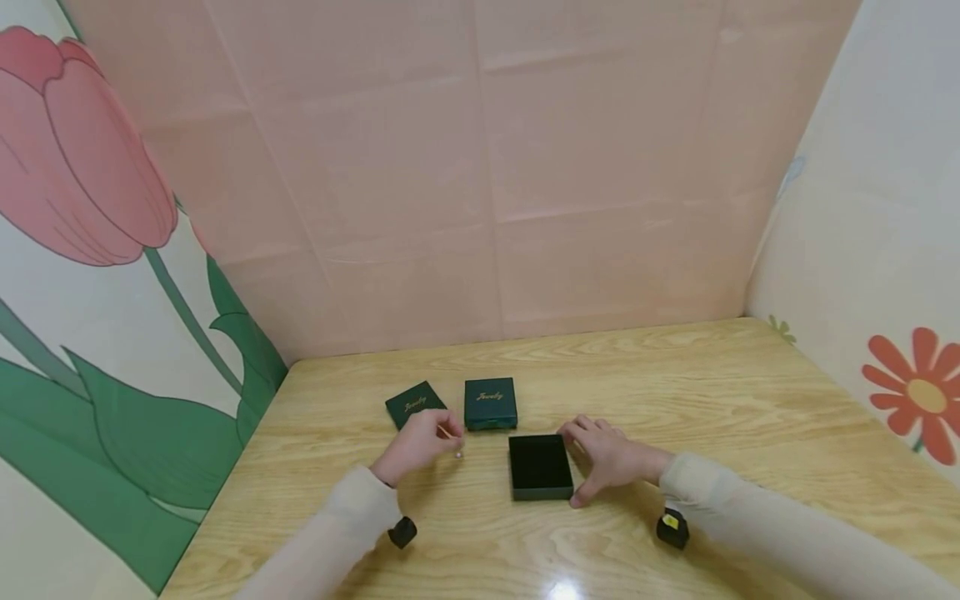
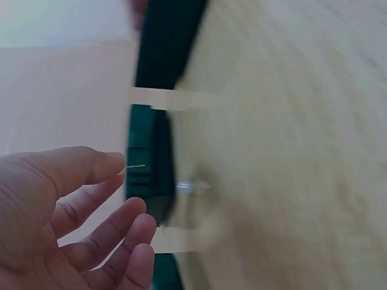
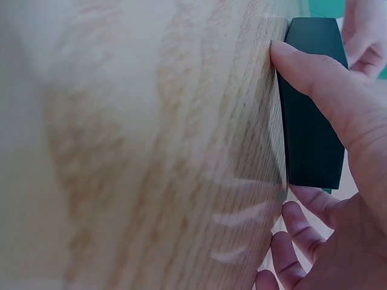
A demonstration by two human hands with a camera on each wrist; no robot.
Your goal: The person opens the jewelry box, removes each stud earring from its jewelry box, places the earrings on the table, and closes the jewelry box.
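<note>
In the head view my left hand point(image 1: 420, 444) hovers over the table. Thumb and index finger pinch a fine piece of jewelry, thin as a thread in the left wrist view, with a small shiny end point(image 2: 187, 186) hanging below; its exact kind is too blurred to tell. My right hand point(image 1: 611, 457) holds an open dark green jewelry box base point(image 1: 542, 468) at its right side, thumb at the near corner and index finger at the far one. The base's inside looks black. Behind the left hand lies a green lid point(image 1: 415, 402) with gold lettering, partly covered.
A green jewelry box point(image 1: 491, 402) with gold lettering stands farther back, between the lid and the open base. All of it rests on a wood-grain table point(image 1: 637, 375). A pink sheet point(image 1: 487, 208) closes off the back, and flower-printed walls flank both sides.
</note>
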